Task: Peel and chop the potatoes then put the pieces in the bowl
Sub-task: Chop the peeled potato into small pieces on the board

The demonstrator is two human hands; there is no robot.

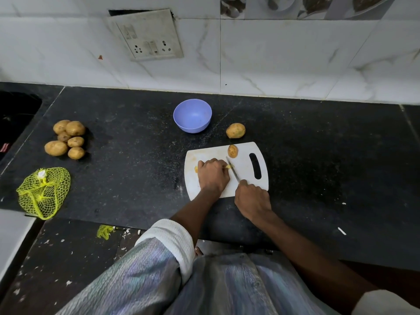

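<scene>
On the dark surface (136,155), a white cutting board (245,176) lies toward the front edge, with a purple bowl (192,118) nearer the back edge. The left hand (212,175) curls over a potato piece (227,166) on the board, while the right hand (252,198) grips a knife (233,169) whose blade meets that piece.

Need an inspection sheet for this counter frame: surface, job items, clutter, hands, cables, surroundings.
Surface: black counter, pale specks.
Job's things: white cutting board with potato half; purple bowl, no pieces seen inside; whole potato; potato pile.
Clutter: yellow net bag.
Hands: left hand holds potato piece; right hand has its grip on the knife.
Cables: nothing seen.
Surroundings: tiled wall, socket panel.
</scene>
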